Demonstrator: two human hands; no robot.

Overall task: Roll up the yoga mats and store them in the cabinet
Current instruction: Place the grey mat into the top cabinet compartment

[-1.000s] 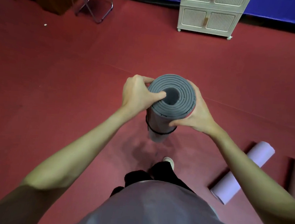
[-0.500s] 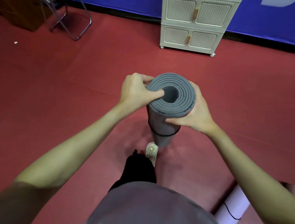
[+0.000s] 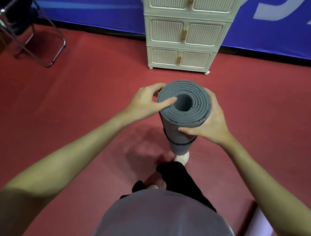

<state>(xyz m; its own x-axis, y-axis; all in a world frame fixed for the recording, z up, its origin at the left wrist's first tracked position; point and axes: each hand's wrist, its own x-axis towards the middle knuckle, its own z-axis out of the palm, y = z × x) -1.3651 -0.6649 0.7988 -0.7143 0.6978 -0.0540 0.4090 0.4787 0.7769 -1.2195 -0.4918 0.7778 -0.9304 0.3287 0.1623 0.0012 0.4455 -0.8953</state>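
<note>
I hold a rolled grey yoga mat (image 3: 183, 120) upright in front of me, its spiral end facing the camera and a black strap around its lower part. My left hand (image 3: 144, 102) grips the top rim from the left, thumb lying across the spiral. My right hand (image 3: 211, 122) wraps the right side, thumb across the front of the roll. Straight ahead stands a cream cabinet (image 3: 184, 32) with ribbed doors, all shut. A rolled lilac mat (image 3: 257, 232) lies on the floor at the lower right, partly hidden by my right arm.
The floor (image 3: 77, 96) is red. A folding chair with a metal frame (image 3: 28, 37) stands at the far left. A blue banner (image 3: 97, 1) runs along the wall behind the cabinet. My feet and dark trousers show below the mat.
The cabinet has come closer and larger in view as I walk toward it with the grey mat. The lilac mat has slid to the lower right edge. Both hands keep their grip.
</note>
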